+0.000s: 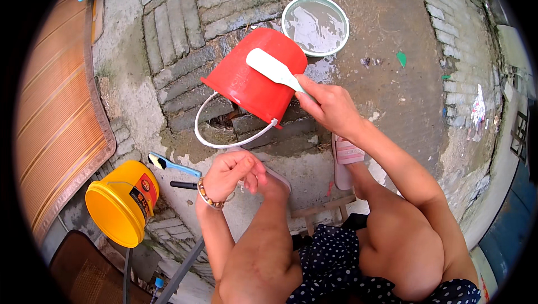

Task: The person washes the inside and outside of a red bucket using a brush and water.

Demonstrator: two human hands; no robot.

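My right hand [330, 105] grips the pale green handle of a white scrubbing brush [272, 69]. The brush's flat back faces up and lies over the side of a red bucket [246, 88]; its underside is hidden. The bucket is tipped over on the brick paving, its rim toward me and its white handle [224, 144] hanging down on my side. Above my left knee, my left hand [232, 170] is loosely bent, with fingers partly apart and nothing visible in it. A beaded bracelet circles that wrist.
Beyond the bucket sits a round basin [316, 26] of cloudy water. To the left are a blue-handled brush [174, 165], a black handle [184, 185] and a yellow bucket [120, 203]. A striped mat [67, 113] covers the far left. Wet concrete [386, 35] lies on the right.
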